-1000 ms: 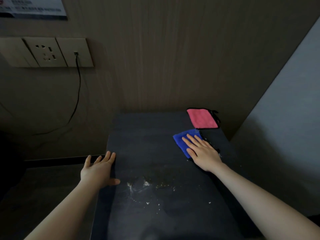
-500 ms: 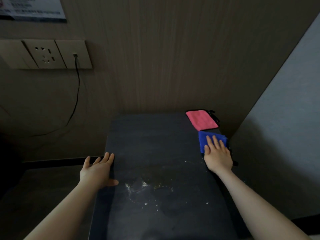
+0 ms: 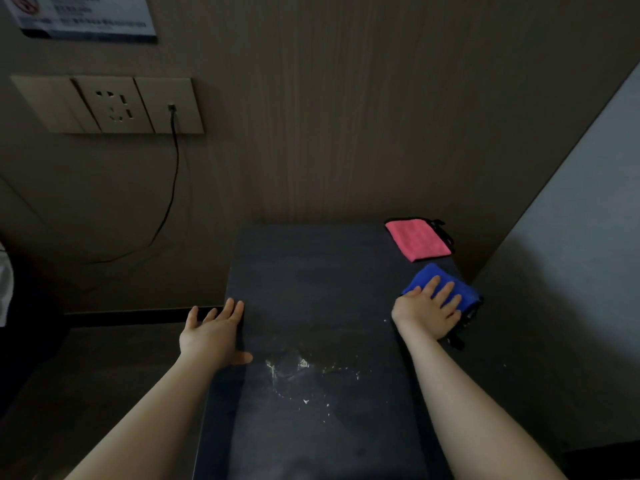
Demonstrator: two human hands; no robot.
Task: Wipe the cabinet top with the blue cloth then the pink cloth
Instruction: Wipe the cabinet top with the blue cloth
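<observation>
- The blue cloth (image 3: 424, 277) lies folded at the right edge of the cabinet top (image 3: 311, 271), with its outer portion reaching or slightly overhanging that edge.
- Handling judgement: the blue cloth appears to be soft, light microfibre. It should conform to the surface and slide under flat pressure, and it may bunch or unfold if dragged by 1 corner.
- Recommended hold, as a judgement: press with a flat palm over the centre of the fold, or pinch the folded edge nearest the cabinet centre. The overhanging side gives poor support.
- The right hand (image 3: 429, 308) rests on the blue cloth with fingers straight and spread, pressing down and not curled round it.
- The pink cloth (image 3: 417, 239) lies folded at the far right corner, just beyond the blue cloth and apart from it. It looks equally soft and light. A dark loop shows at its right edge.
- A patch of pale residue (image 3: 301, 372) sits on the near middle of the surface, well apart from both cloths. It is judged not yet wiped.
- The left hand (image 3: 214, 336) rests open on the left edge of the cabinet top, fingers extended, holding nothing.
- A wall socket panel (image 3: 110, 105) with 1 black cable (image 3: 169, 202) plugged in is mounted on the wall to the left.
</observation>
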